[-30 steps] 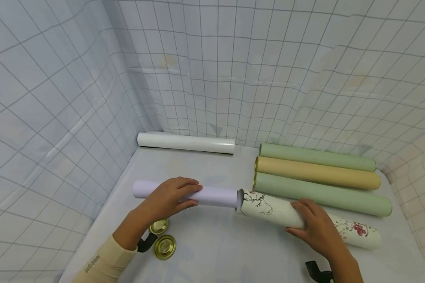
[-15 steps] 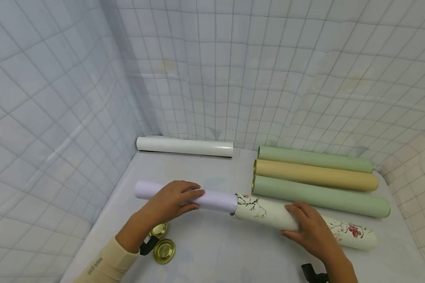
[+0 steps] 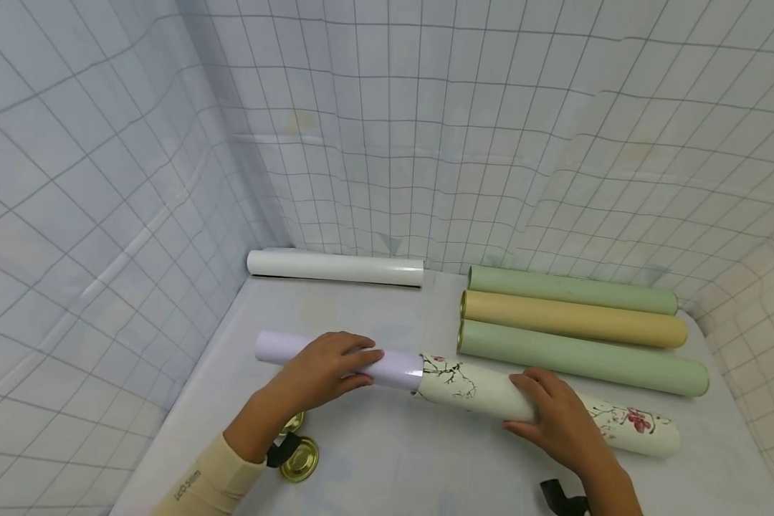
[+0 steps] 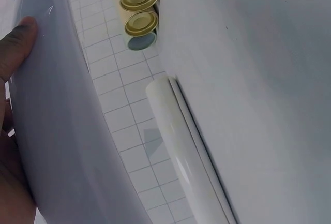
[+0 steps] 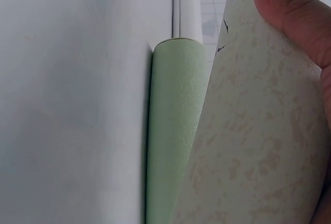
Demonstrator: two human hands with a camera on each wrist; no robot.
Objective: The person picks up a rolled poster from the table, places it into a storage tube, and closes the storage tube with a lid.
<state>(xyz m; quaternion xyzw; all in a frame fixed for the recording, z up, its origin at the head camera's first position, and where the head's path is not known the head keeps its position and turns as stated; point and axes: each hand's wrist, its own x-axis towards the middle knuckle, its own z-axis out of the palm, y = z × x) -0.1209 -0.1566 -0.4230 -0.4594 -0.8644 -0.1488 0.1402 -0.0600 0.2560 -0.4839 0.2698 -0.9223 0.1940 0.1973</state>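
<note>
My left hand (image 3: 332, 367) grips a rolled lilac sheet (image 3: 400, 368) around its middle, thumb and fingers on opposite sides. The roll's right end sits inside the mouth of a white tube (image 3: 484, 385) printed with dark branches and red blossoms. Around the middle of that tube my right hand (image 3: 557, 419) holds on, thumb on the near side. In the left wrist view the lilac roll (image 4: 67, 110) fills the left side. The patterned tube (image 5: 253, 131) shows large in the right wrist view, with the right thumb over it.
Two green tubes (image 3: 587, 358) and a yellow tube (image 3: 574, 319) lie side by side at the back right. A glossy white roll (image 3: 335, 267) lies along the back left. Two gold lids (image 3: 299, 459) rest by the left wrist. Grid-patterned sheets (image 3: 426, 143) wall the table.
The lilac roll has moved right and entered the patterned tube's mouth, while the tube has shifted slightly left. Both hands keep their hold.
</note>
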